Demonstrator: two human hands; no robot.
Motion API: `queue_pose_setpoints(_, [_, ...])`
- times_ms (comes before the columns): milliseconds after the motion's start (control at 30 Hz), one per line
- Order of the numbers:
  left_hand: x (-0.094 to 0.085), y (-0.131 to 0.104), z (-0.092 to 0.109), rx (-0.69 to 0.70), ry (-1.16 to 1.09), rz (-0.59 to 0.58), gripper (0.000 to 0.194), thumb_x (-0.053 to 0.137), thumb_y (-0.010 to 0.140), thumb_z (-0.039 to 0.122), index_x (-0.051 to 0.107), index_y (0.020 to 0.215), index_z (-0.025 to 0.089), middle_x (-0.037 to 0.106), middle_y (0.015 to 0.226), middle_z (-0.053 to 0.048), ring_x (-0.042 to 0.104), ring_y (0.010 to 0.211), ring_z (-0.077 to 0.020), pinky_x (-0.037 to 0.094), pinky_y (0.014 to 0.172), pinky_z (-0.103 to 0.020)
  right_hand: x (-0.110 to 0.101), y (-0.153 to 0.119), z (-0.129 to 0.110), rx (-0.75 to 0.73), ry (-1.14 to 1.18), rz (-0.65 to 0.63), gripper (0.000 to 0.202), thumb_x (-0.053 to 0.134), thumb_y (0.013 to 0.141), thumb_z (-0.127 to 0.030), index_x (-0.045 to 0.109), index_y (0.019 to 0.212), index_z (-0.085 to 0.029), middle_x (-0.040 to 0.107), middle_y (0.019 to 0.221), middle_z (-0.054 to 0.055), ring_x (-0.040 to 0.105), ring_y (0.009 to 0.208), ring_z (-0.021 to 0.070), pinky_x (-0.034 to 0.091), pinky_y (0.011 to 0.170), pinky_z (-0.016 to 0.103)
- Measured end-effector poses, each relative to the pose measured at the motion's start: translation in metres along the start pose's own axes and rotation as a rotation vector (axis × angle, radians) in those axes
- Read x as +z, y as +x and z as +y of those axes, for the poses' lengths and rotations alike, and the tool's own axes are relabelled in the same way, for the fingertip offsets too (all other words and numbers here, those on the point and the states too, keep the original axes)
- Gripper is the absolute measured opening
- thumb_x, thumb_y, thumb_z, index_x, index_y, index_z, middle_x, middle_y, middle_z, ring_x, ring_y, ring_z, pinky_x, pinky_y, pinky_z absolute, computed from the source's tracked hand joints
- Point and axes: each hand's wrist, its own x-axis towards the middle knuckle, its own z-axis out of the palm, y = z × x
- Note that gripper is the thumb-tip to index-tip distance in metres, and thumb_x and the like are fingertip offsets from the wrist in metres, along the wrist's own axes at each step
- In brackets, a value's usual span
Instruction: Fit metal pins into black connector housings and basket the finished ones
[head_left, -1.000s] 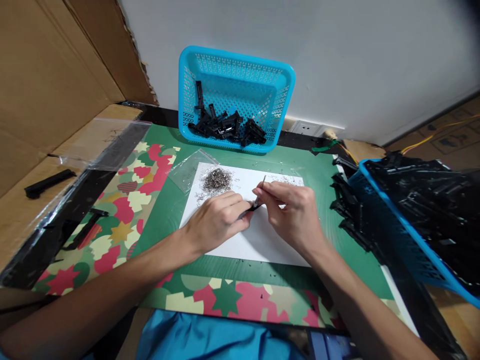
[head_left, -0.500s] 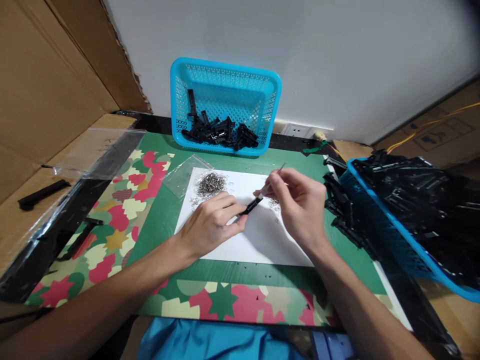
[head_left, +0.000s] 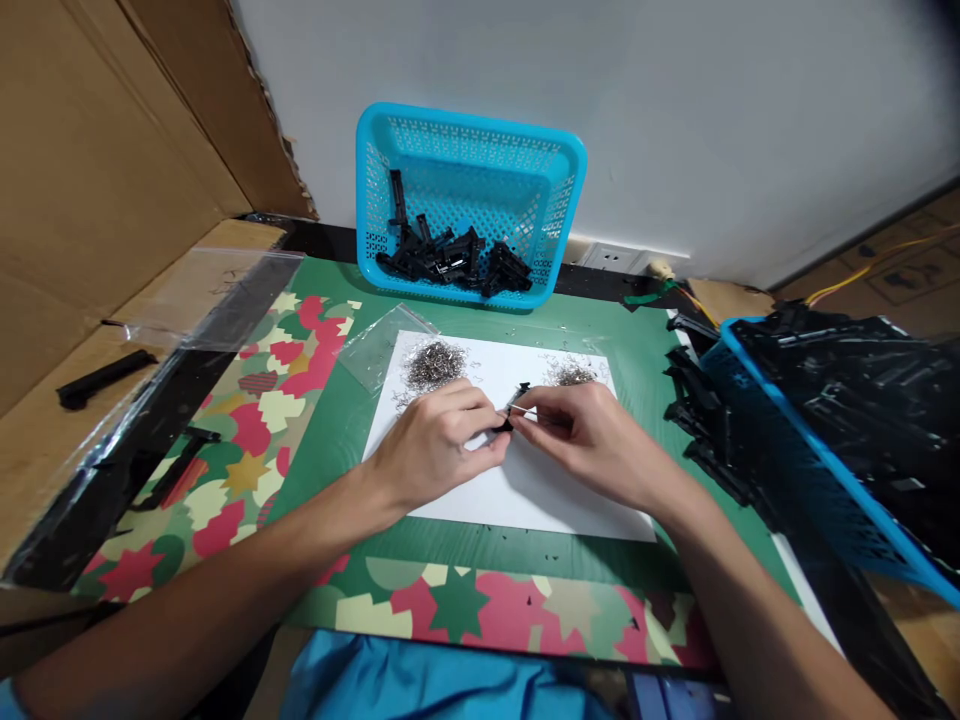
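Observation:
Above the white sheet (head_left: 480,505), my left hand (head_left: 442,440) pinches a small narrow black plastic part (head_left: 523,389) between thumb and fingers. Most of that part is covered by fingers; its far end pokes up between the hands. My right hand (head_left: 585,430) is closed on a thin metal tool (head_left: 522,408), whose slim shaft lies across the part. Both sets of fingertips nearly meet there. Small metal pieces lie in a dark pile (head_left: 435,365) beyond my left hand and in a looser pile (head_left: 574,372) behind my right hand.
A blue basket (head_left: 574,190) with black parts stands at the back. Another blue basket (head_left: 795,440), heaped with black parts, is at the right, beside loose black parts (head_left: 697,400). A clear bag (head_left: 375,345) lies left of the sheet. Cardboard (head_left: 97,150) rises at the left.
My right hand has come down and inward, laying the metal tool across the black part, which now points more upright. The view has shifted slightly, moving the surroundings rightward.

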Motion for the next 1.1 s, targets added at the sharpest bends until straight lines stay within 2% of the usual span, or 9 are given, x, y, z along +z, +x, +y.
queue_pose_setpoints(167, [0.000, 0.000, 0.000, 0.019, 0.002, 0.013, 0.011, 0.067, 0.095, 0.013, 0.076, 0.089, 0.014, 0.075, 0.088, -0.007, 0.066, 0.084, -0.0198, 0.056, 0.076, -0.033, 0.003, 0.002, 0.000, 0.030, 0.025, -0.003, 0.018, 0.062, 0.096, -0.022, 0.079, 0.094, -0.016, 0.057, 0.063, -0.003, 0.041, 0.057, 0.0103, 0.033, 0.056, 0.025])
queue_pose_setpoints(333, [0.001, -0.001, -0.002, 0.029, -0.007, 0.027, 0.009, 0.068, 0.094, 0.012, 0.076, 0.089, 0.013, 0.074, 0.086, -0.007, 0.066, 0.082, -0.0199, 0.055, 0.074, -0.033, 0.009, 0.004, -0.001, 0.067, 0.069, 0.056, 0.019, 0.063, 0.091, -0.020, 0.080, 0.088, -0.012, 0.064, 0.065, 0.001, 0.044, 0.057, 0.0108, 0.033, 0.056, 0.026])
queue_pose_setpoints(667, [0.002, -0.004, -0.004, 0.012, -0.001, 0.006, 0.008, 0.069, 0.095, 0.014, 0.076, 0.091, 0.015, 0.074, 0.086, -0.005, 0.066, 0.082, -0.0185, 0.055, 0.075, -0.031, 0.017, 0.001, 0.001, 0.033, 0.118, 0.150, 0.018, 0.064, 0.086, -0.019, 0.081, 0.086, -0.012, 0.069, 0.066, 0.002, 0.051, 0.056, 0.0113, 0.035, 0.053, 0.024])
queue_pose_setpoints(833, [0.001, -0.003, -0.004, 0.019, 0.013, 0.009, 0.011, 0.067, 0.096, 0.015, 0.076, 0.090, 0.015, 0.074, 0.083, -0.005, 0.066, 0.080, -0.0183, 0.055, 0.074, -0.031, 0.021, 0.001, 0.001, -0.001, 0.097, 0.169, 0.018, 0.062, 0.084, -0.015, 0.080, 0.084, -0.013, 0.067, 0.064, 0.001, 0.048, 0.053, 0.0099, 0.033, 0.051, 0.024])
queue_pose_setpoints(967, [0.001, -0.003, -0.003, 0.023, 0.008, 0.009, 0.010, 0.068, 0.095, 0.015, 0.077, 0.090, 0.012, 0.074, 0.082, -0.006, 0.066, 0.079, -0.0192, 0.055, 0.073, -0.032, 0.021, 0.000, 0.002, -0.081, 0.045, 0.157, 0.019, 0.061, 0.082, -0.011, 0.079, 0.081, -0.013, 0.057, 0.057, -0.003, 0.040, 0.051, 0.0076, 0.031, 0.050, 0.024])
queue_pose_setpoints(1100, [0.001, -0.003, -0.003, 0.023, 0.012, 0.009, 0.010, 0.068, 0.095, 0.014, 0.077, 0.094, 0.013, 0.074, 0.083, -0.006, 0.066, 0.079, -0.0189, 0.054, 0.073, -0.032, 0.012, -0.002, 0.003, -0.098, -0.021, 0.096, 0.021, 0.060, 0.089, -0.013, 0.080, 0.083, -0.014, 0.049, 0.055, -0.005, 0.035, 0.050, 0.0077, 0.030, 0.051, 0.024])
